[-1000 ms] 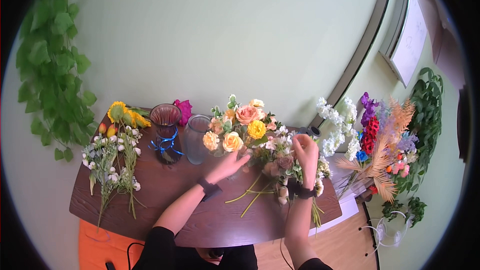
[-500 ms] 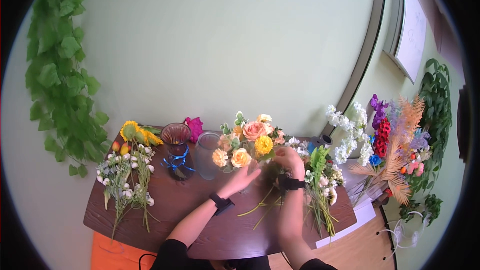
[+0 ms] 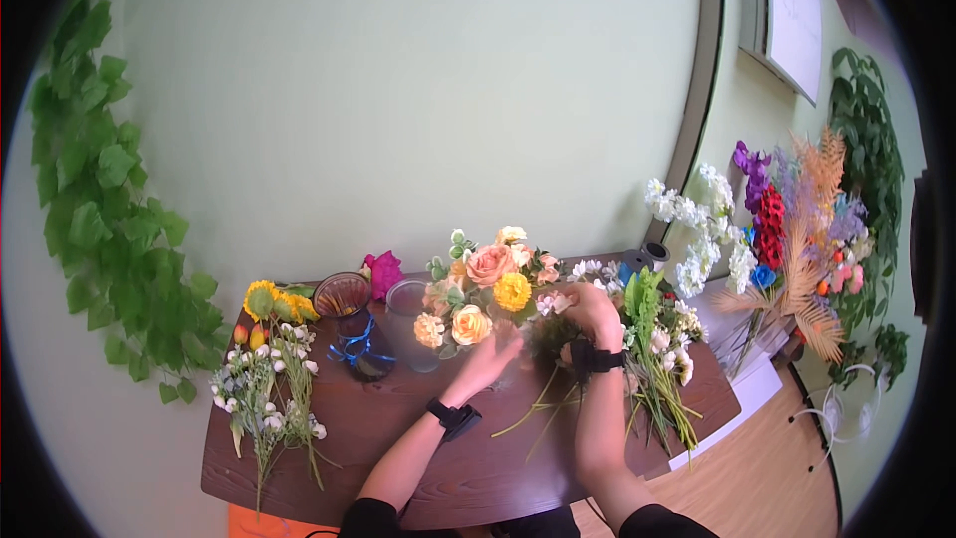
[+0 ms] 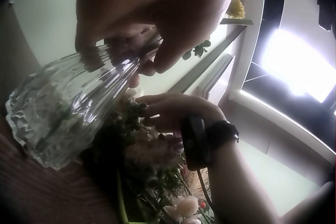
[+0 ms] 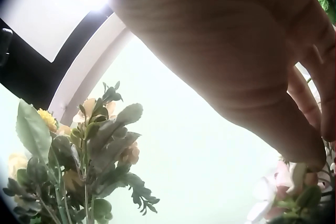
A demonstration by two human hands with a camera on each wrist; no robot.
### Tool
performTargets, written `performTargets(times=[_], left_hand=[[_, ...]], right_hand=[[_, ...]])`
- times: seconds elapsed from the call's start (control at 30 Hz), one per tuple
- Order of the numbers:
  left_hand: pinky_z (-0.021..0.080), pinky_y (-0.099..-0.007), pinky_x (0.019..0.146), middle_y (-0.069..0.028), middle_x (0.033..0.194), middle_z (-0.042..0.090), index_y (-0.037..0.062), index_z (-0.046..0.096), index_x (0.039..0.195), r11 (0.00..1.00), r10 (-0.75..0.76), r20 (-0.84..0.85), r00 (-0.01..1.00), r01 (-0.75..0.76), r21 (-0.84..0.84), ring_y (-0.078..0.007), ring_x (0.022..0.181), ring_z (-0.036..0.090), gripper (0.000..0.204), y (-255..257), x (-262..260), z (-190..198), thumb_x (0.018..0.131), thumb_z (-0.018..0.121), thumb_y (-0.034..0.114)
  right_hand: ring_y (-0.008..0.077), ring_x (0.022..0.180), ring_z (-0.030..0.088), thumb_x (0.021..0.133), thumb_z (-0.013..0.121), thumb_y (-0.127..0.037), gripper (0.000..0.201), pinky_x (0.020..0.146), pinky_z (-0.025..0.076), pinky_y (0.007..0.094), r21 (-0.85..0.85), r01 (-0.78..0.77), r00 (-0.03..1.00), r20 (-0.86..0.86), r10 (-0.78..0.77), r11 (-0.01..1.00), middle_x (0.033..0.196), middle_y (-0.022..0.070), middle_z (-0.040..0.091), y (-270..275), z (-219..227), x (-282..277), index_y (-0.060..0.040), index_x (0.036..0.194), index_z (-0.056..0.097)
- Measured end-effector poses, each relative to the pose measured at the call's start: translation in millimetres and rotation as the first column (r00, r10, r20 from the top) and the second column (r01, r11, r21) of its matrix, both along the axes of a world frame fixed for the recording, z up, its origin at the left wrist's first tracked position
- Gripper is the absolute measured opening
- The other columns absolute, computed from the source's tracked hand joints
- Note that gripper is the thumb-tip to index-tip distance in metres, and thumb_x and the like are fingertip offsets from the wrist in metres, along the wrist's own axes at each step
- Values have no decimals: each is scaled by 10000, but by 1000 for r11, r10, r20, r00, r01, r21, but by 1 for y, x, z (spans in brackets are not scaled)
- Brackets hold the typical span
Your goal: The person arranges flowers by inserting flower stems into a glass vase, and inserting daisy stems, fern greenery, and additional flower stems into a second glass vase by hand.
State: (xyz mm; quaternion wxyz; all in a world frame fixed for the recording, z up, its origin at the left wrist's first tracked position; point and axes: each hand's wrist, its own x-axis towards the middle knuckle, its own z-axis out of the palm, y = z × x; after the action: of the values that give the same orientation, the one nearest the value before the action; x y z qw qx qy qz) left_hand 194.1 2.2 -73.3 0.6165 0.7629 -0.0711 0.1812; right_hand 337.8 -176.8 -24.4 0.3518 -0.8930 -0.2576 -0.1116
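My left hand [image 3: 493, 359] grips the neck of a clear ribbed glass vase [image 4: 65, 108], fingers and thumb round it in the left wrist view. Above that hand stands a bouquet of peach roses [image 3: 490, 266] with a yellow flower [image 3: 512, 292] and green leaves. To its right, my right hand [image 3: 595, 314] pinches at a sprig of pink and white blossoms [image 3: 553, 304]. In the right wrist view its thumb tip meets those blossoms at the lower right, and the bouquet is at the lower left. Dark foliage [image 4: 152, 155] lies below the right hand.
Left on the dark wooden table [image 3: 438, 498] are a dark vase with a blue ribbon [image 3: 363, 344], a frosted glass jar [image 3: 408, 339], sunflowers [image 3: 289, 304] and white-budded stems [image 3: 274, 389]. Loose greenery and white flowers [image 3: 662, 369] lie at right. Colourful flowers [image 3: 772, 229] stand beyond.
My right hand has moved left and closer to the bouquet, uncovering the green leafy stems at right. My left hand keeps its place under the bouquet. The head view has shifted.
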Motion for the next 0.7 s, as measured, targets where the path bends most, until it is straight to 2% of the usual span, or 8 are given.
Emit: performTargets(times=[0.03,0.1,0.17,0.3,0.37,0.5,0.57,0.7], left_hand=[[458,-280,768,-11,908,569,35,518,1057,1000,-8,-5,1000,9,11,-115,795,551,238,0,0,-1,979,556,256],[458,-278,783,-17,898,574,36,518,1066,998,38,29,999,-40,58,-118,811,564,233,0,0,0,975,565,246],[457,-277,793,-22,905,576,35,516,1070,998,30,23,999,-32,54,-118,823,570,233,0,1,1,972,569,240],[431,-289,812,-26,912,538,54,520,1034,1000,19,-27,999,-19,-3,-126,861,536,183,0,1,-1,947,610,188],[434,-285,815,-23,911,542,54,515,1036,999,-4,-30,1000,3,-37,-121,867,545,172,1,5,-8,951,602,176],[445,-278,827,-23,907,554,54,501,1044,997,-24,-27,999,22,-68,-111,884,571,150,1,6,-9,961,584,147],[447,-279,826,-23,906,557,54,502,1044,998,-20,-30,999,18,-67,-110,882,574,150,1,5,-8,960,585,147],[450,-277,821,-22,907,559,55,506,1042,998,-5,-5,1000,5,-65,-112,871,578,144,1,7,-10,959,585,141]], right_hand=[[378,941,626,760,632,-200,304,833,485,415,-45,47,995,-83,-51,998,970,221,662,-1,1,-2,-16,999,675],[364,963,633,745,640,-186,295,850,491,402,7,58,994,-97,-57,998,972,220,663,-3,-12,10,-20,986,675],[278,847,682,683,746,-145,392,747,529,357,-29,-9,998,-68,7,1000,895,158,697,-2,-5,16,6,1038,679],[276,876,684,696,733,-137,405,764,533,364,0,-20,997,-79,20,1000,919,157,697,1,-6,21,10,1068,666],[275,899,686,717,724,-142,422,779,535,368,80,-21,985,174,7,997,942,158,703,4,-15,22,10,1104,650],[277,914,683,731,732,-172,465,790,535,365,206,-68,997,46,60,976,968,163,701,9,-35,38,-2,1152,631],[272,866,690,734,740,-193,414,768,538,360,-58,-52,995,-93,46,997,917,166,704,7,-24,33,-13,1099,666],[271,794,692,721,742,-188,341,727,537,359,-32,3,996,-84,-5,999,838,164,702,11,3,12,-19,1014,703]])
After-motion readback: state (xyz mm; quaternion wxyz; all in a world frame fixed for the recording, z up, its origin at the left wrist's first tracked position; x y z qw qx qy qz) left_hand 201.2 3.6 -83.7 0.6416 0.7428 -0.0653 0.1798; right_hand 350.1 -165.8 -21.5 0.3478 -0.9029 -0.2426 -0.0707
